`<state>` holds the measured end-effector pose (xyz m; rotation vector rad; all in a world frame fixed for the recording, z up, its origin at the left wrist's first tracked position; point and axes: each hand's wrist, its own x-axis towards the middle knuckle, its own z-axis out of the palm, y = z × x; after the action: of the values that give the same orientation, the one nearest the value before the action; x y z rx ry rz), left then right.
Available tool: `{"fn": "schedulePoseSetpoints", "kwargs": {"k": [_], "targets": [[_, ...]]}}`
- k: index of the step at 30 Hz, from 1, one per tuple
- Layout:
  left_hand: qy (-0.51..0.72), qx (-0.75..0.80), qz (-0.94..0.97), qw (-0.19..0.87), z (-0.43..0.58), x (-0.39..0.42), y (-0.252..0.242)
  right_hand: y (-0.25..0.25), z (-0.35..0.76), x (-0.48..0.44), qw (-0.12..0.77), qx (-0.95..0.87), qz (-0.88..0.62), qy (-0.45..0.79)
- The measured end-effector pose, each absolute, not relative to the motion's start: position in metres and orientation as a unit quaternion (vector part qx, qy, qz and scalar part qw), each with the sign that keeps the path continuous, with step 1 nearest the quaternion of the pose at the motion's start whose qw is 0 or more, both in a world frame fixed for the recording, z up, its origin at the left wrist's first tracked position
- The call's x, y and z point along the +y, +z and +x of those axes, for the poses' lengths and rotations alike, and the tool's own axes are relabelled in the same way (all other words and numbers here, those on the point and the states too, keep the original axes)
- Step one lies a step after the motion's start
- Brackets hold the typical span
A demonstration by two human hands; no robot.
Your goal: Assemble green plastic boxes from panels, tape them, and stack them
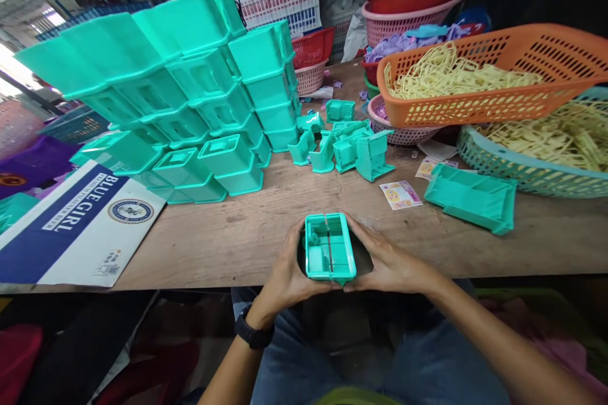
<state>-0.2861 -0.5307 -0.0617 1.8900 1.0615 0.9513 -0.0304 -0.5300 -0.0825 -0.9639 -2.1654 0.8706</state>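
Note:
Both my hands grip a small teal plastic box (pixel 352 253) at the front edge of the table, its open side facing me. My left hand (pixel 284 269), with a black band on the wrist, wraps its left side. My right hand (pixel 387 261) presses on the right side, thumb at the lower edge. Inside the box I see a small raised block and a dark line between the two halves. Beyond it lie loose teal plastic parts (pixel 346 152) in a pile. A larger teal piece (pixel 470 197) rests to the right, near a sticker sheet (pixel 400 195).
Stacked teal boxes (pixel 156 95) rise at the back left, behind a white and blue carton (pixel 85 228). On the right, an orange basket (pixel 560 54) of pale yellow strands overlaps a light teal basket (pixel 532 174). The wooden table (pixel 213 240) ends just before my lap.

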Motion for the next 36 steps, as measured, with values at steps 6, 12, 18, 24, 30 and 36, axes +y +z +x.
{"fn": "schedulePoseSetpoints", "kwargs": {"k": [6, 12, 18, 24, 30, 36], "targets": [[0.367, 0.419, 0.743, 0.37, -0.286, -0.531, -0.06, -0.079, -0.027, -0.527, 0.278, -0.82, -0.367, 0.339], [0.35, 0.425, 0.742, 0.384, -0.287, -0.532, -0.054, -0.079, -0.03, -0.528, 0.281, -0.815, -0.386, 0.329], [0.367, 0.435, 0.728, 0.382, -0.287, -0.535, -0.056, -0.085, -0.034, -0.534, 0.284, -0.81, -0.407, 0.312], [0.356, 0.433, 0.731, 0.389, -0.288, -0.537, -0.049, -0.079, -0.039, -0.538, 0.259, -0.802, -0.436, 0.314], [0.349, 0.432, 0.714, 0.426, -0.291, -0.539, -0.045, -0.083, -0.039, -0.542, 0.275, -0.816, -0.424, 0.279], [0.351, 0.423, 0.713, 0.436, -0.288, -0.54, -0.045, -0.086, -0.041, -0.547, 0.261, -0.805, -0.456, 0.274]]}}
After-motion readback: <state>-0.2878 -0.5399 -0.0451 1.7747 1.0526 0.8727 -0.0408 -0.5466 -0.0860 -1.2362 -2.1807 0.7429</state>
